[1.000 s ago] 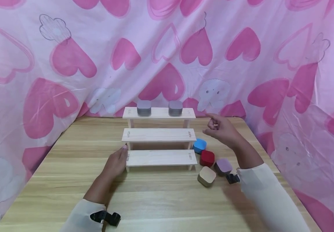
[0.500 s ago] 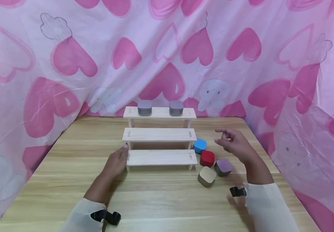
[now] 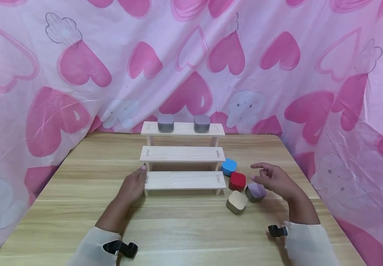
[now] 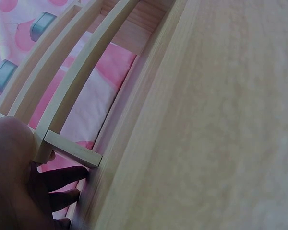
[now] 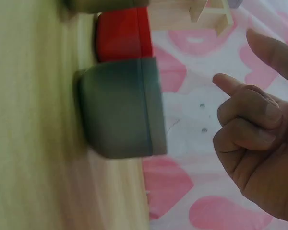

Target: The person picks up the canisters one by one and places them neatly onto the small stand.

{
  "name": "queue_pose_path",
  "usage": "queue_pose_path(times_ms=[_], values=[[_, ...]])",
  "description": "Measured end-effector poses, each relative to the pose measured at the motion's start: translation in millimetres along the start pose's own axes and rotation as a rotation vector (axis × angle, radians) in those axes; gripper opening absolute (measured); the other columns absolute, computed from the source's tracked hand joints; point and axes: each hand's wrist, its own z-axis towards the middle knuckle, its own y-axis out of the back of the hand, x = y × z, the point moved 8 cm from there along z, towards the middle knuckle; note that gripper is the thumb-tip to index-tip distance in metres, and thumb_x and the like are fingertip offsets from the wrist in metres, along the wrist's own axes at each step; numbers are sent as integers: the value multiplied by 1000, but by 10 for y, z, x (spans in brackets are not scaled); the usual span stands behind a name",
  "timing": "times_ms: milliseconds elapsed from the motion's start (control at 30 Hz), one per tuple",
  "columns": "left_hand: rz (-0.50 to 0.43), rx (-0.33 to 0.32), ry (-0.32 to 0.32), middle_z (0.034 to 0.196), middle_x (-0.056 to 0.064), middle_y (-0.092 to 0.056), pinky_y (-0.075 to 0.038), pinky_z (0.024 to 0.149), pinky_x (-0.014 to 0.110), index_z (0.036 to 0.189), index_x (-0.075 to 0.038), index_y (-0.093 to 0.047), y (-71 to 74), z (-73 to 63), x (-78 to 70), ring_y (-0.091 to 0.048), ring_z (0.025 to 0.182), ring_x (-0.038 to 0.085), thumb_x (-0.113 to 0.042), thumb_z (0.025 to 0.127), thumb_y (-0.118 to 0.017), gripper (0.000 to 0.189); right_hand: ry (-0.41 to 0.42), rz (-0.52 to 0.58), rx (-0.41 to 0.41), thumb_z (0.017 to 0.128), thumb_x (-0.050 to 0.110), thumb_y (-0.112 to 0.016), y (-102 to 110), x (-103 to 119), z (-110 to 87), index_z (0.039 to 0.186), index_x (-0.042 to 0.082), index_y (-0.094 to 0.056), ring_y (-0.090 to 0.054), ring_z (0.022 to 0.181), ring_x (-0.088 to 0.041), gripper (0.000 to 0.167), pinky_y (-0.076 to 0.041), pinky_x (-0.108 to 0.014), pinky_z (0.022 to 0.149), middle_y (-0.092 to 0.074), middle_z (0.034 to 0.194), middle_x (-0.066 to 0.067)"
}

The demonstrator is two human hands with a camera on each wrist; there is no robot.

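A pale wooden three-tier stand [image 3: 185, 180] stands mid-table. My left hand [image 3: 133, 186] holds the left end of its lowest shelf; in the left wrist view the thumb side is over the shelf end and the fingers [image 4: 65, 178] reach past the leg. My right hand [image 3: 278, 181] hovers by the purple-topped box [image 3: 256, 191], holding nothing. Its index finger and thumb are apart and its other fingers curled. Beside that small rounded box lie similar ones: a red box [image 3: 237, 181], a blue box [image 3: 229, 166] and a beige box [image 3: 236, 202].
Two grey rounded boxes, one left [image 3: 166, 123] and one right [image 3: 202, 123], sit on the top shelf. A pink heart-patterned cloth [image 3: 185, 55] hangs behind and around the wooden table [image 3: 178, 232].
My right hand has moved back from beside the top shelf, down and slightly right, to near the purple-topped box. My left hand and the stand have stayed in place.
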Motion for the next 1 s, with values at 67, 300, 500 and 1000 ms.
queue_pose_path(times_ms=[67,300,500,1000], values=[[-1,4,2,174,31,-32,-22,134,68,173,-2,-23,-6,0,2,-26,164,54,-64,114,-5,87,-3,-7,14,101,19,-79,-11,-39,-16,148,-1,-61,-39,58,-9,55,-39,-29,51,-40,68,4],[-3,7,6,174,31,-32,-23,134,68,173,-2,-24,-14,11,17,-26,163,54,-64,114,-5,87,-27,-23,69,96,17,-83,-9,-144,-50,152,-3,-57,-40,58,-11,65,-41,-29,52,-41,69,1],[-3,4,-3,174,31,-32,-23,134,68,172,-1,-24,5,25,8,-26,163,55,-64,114,-5,88,-83,-18,128,92,11,-86,-2,-275,-101,154,-4,-55,-42,61,-13,71,-44,-29,55,-43,75,-1],[19,-3,-21,172,33,-35,-24,134,67,171,1,-28,21,7,-11,-28,162,56,-60,116,-7,85,-140,-80,173,89,12,-89,-67,-380,-204,161,-1,-46,-40,62,-12,85,-38,-26,53,-41,74,0]])
